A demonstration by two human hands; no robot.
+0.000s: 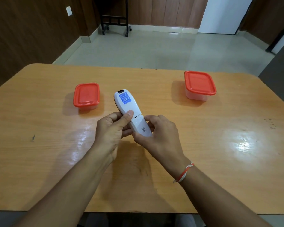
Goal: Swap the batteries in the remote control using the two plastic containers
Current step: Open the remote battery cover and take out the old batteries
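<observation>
White remote control (129, 112), back side up, blue label near far end; held above wooden table (39, 145). Left hand (111, 128) gripped mid-body, thumb pressed just above battery-cover seam. Right hand (157, 135) curled round near end, over cover. Small red-lidded container (86, 95) left of grip, beyond it; larger red-lidded container (199, 85) well right. Both lids on.

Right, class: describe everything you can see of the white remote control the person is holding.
The remote control is white, plastic-looking, held back-side up above the table, tip pointing away. A blue printed sticker sits near its far end, below a dark window at the tip. A seam marks the battery cover, still on, bearing a small code mark. The left hand grips its middle, thumb on top; the right hand holds the near end.
</observation>
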